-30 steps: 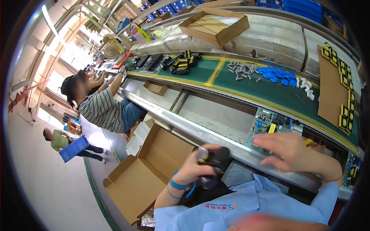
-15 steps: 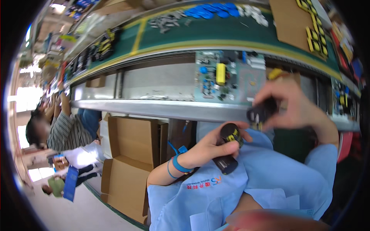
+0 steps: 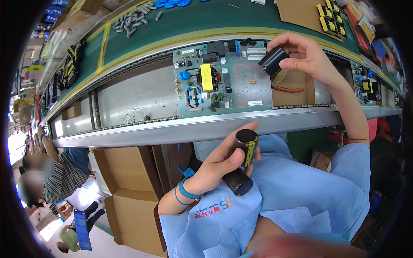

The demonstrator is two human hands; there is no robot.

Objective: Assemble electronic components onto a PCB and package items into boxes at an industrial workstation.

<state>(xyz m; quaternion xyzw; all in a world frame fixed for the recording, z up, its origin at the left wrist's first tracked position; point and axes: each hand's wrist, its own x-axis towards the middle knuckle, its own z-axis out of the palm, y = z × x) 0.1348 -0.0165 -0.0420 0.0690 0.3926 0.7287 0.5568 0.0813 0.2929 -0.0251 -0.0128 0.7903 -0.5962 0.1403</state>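
Observation:
My right hand is closed on a black cylindrical capacitor, tilted, between thumb and fingers. It hangs over the right part of a circuit board; whether it touches the board I cannot tell. The board carries a yellow-wrapped transformer, blue discs and other small parts, while its right half is mostly bare. Nearer to me, in front of the metal rail, my left hand is wrapped around two more black capacitors. The upper one has yellowish print; the lower one sticks out below the thumb.
The board rests on a conveyor between a metal rail and a green bench. Grey cylindrical parts and blue discs lie at the back. Orange-handled pliers lie beside the board. An open cardboard box stands at left. Other people are farther left.
My right hand has moved away from the left hand, up and forward over the board, with its capacitor. The left hand still holds its two capacitors. My view has shifted rightward.

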